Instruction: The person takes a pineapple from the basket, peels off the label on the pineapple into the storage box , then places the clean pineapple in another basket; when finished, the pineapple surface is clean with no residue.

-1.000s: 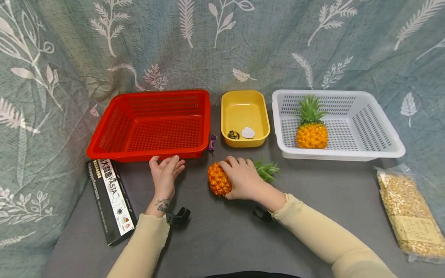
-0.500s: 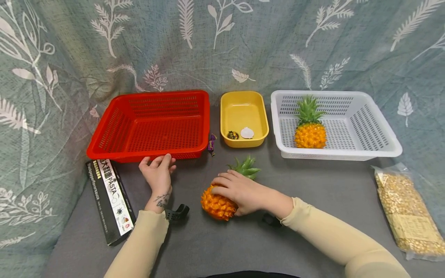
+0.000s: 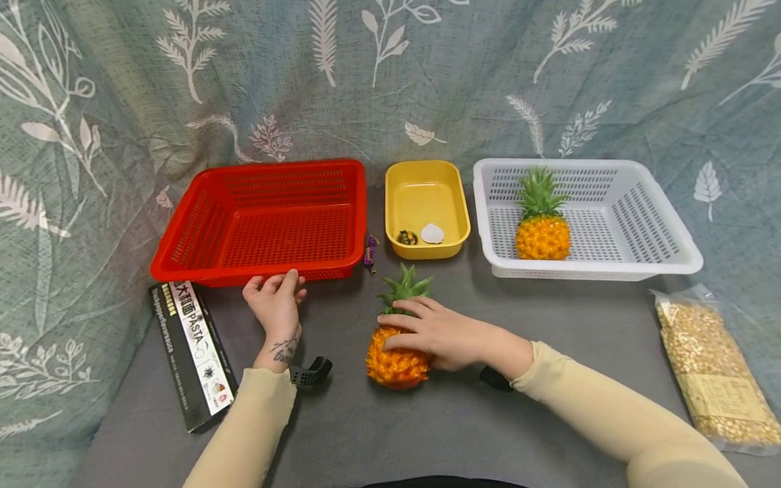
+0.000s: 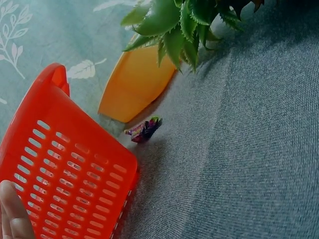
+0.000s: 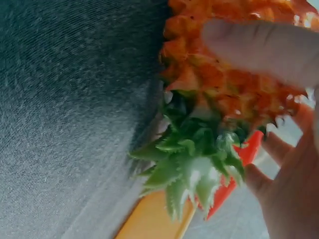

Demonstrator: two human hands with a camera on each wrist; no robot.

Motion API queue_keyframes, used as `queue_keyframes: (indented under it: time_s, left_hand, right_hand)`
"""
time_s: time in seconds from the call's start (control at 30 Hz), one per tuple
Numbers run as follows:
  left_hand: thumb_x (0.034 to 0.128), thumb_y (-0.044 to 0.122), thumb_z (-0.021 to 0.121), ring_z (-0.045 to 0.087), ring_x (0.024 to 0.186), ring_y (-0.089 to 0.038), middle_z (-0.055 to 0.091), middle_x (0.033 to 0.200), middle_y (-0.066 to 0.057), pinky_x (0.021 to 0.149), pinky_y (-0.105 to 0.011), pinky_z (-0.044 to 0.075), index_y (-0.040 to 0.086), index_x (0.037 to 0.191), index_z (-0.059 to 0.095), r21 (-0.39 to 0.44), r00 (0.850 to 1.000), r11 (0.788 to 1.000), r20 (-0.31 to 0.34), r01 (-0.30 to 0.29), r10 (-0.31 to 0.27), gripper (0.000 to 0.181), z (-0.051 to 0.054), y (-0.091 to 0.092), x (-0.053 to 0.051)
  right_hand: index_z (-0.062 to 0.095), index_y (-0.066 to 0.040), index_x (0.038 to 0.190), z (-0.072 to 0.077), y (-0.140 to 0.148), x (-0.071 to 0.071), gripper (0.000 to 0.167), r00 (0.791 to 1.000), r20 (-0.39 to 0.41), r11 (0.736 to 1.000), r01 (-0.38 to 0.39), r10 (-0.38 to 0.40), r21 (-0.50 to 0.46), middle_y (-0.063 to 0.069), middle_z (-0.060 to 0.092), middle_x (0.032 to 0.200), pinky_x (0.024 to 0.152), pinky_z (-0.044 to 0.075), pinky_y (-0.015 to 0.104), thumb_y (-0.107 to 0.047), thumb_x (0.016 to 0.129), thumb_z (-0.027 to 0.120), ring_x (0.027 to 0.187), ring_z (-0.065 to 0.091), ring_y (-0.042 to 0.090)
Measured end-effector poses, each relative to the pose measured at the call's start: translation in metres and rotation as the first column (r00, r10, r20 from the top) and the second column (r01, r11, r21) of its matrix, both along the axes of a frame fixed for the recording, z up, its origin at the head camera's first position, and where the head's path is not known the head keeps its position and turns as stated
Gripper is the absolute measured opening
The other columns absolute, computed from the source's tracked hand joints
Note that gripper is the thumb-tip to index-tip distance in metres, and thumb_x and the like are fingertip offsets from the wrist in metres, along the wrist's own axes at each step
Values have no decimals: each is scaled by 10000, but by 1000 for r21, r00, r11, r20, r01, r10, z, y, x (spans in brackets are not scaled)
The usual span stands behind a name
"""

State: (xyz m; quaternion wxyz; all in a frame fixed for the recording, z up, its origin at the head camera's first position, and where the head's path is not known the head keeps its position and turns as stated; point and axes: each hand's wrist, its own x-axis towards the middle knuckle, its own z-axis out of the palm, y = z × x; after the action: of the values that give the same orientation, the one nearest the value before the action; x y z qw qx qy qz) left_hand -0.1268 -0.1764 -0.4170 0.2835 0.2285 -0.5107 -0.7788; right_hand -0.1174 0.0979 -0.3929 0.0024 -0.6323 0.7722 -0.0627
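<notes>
An orange pineapple with a green crown lies on the grey table in front of the yellow tray, its crown pointing away from me. From its right side my right hand grips it, fingers over the top; in the right wrist view the thumb lies across the fruit. At the front of the red basket, my left hand has loosely bent fingers, their tips close to the rim. The left wrist view catches only fingertips by the basket wall; whether they touch it I cannot tell.
A white basket at the back right holds another pineapple. The yellow tray contains a dark round item and a white one. A purple-wrapped candy, a pasta box and a bag of yellow grains lie on the table.
My right hand has drawn the pineapple nearer and turned it, so its crown now points away instead of right. My left hand has shifted slightly left along the red basket's front.
</notes>
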Motion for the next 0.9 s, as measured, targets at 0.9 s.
queue_keyframes:
  time_s: [0.9]
  left_hand:
    - [812, -18, 645, 598, 566, -95, 504, 738, -31, 479, -174, 489, 116, 1038, 225, -6, 1000, 1000, -10, 7, -8, 494, -2, -1, 0]
  right_hand:
    - [276, -236, 1449, 14, 0, 25, 1091, 539, 531, 734, 624, -654, 270, 191, 7, 1535, 879, 401, 621, -453, 549, 853, 1279, 271, 530]
